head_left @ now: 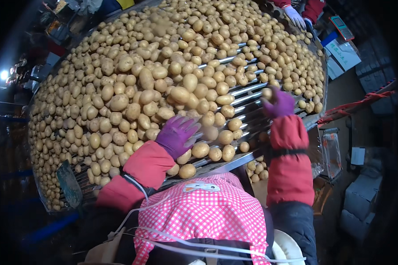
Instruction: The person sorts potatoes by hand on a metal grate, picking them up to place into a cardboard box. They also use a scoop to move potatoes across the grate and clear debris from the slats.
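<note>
A large heap of potatoes (119, 102) covers a slatted metal table (248, 96), whose bars show between the potatoes at the centre right. My left hand (177, 135), in a purple glove, lies palm down with fingers spread among the potatoes near the front edge. Beside its fingertips is a blurred potato (210, 133). My right hand (278, 102), in a purple glove and blurred, is over the bars with a potato (267, 93) at its fingers. Smaller potatoes (290, 63) lie beyond it at the right.
At the upper right are a co-worker's gloved hands (295, 18), a white carton (343, 56) and a red-rimmed device with a screen (341, 28). A green scoop-like blade (69, 185) leans at the lower left. Potatoes (257, 170) lie below the table's metal edge (229, 165). Grey boxes (363, 195) stand at the right.
</note>
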A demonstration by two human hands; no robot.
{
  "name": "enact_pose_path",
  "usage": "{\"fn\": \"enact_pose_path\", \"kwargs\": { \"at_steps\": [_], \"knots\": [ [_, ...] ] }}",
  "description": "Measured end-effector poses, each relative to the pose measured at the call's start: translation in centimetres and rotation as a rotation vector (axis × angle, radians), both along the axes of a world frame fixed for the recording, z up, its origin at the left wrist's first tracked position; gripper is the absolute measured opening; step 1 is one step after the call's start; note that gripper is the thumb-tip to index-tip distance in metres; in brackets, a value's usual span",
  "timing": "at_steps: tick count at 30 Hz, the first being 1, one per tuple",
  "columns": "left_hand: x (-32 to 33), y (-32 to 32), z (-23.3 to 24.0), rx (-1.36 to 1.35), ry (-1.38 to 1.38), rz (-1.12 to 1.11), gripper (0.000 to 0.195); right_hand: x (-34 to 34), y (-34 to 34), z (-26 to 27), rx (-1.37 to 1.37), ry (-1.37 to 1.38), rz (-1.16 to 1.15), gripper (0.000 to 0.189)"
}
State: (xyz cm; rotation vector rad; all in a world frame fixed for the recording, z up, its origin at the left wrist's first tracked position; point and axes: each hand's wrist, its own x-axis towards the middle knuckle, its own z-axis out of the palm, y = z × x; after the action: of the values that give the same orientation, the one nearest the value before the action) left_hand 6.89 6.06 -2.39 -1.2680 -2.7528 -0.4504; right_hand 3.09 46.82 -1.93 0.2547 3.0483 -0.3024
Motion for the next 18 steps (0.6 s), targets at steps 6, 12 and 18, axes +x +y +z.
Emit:
{"fn": "enact_pose_path", "kwargs": {
  "at_steps": [6,12,18],
  "knots": [
    [-0.4,0.7,0.6,0.076,0.004,0.005,0.044,15.6,10.3,4.1,-0.212,0.011,-0.213,0.053],
    [-4.2,4.7,3.7,0.291,-0.181,-0.029,0.038,10.9,4.7,-1.6,-0.198,0.322,-0.062,0.029],
    [-10.0,10.8,1.1,-0.061,-0.215,-0.084,0.046,5.9,-7.6,-1.1,-0.398,0.254,0.227,0.029]
  ]
}}
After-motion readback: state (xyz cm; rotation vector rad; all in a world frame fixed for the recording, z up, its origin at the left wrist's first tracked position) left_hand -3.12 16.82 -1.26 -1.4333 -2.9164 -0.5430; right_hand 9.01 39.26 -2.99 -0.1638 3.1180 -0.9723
